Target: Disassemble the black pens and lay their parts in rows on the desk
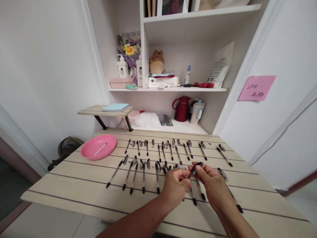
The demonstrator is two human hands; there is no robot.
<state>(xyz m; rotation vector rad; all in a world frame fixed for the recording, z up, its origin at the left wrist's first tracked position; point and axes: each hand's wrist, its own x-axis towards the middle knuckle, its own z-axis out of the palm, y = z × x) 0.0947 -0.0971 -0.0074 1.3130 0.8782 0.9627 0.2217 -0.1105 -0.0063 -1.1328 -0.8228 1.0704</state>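
Above the front row of pens, my left hand [176, 185] and my right hand [215, 185] meet fingertip to fingertip. A black pen cap [196, 168] is pinched between the thumb and fingers of my right hand. My left fingers are closed at the cap's lower end, and what they grip there is mostly hidden. Pens with black tips, such as this one [133, 178], lie side by side in two rows on the striped wooden table [81, 195]. Loose dark caps [148, 163] lie at their upper ends. Some pens are partly covered by my hands.
At the left stands a pink bowl [90, 153] with a thin white stick [100, 149] in it. Behind it is a small raised stand [91, 110] with blue paper [116, 107]. A red jug [182, 109] and a pale cup [197, 112] stand in the shelving at the back.
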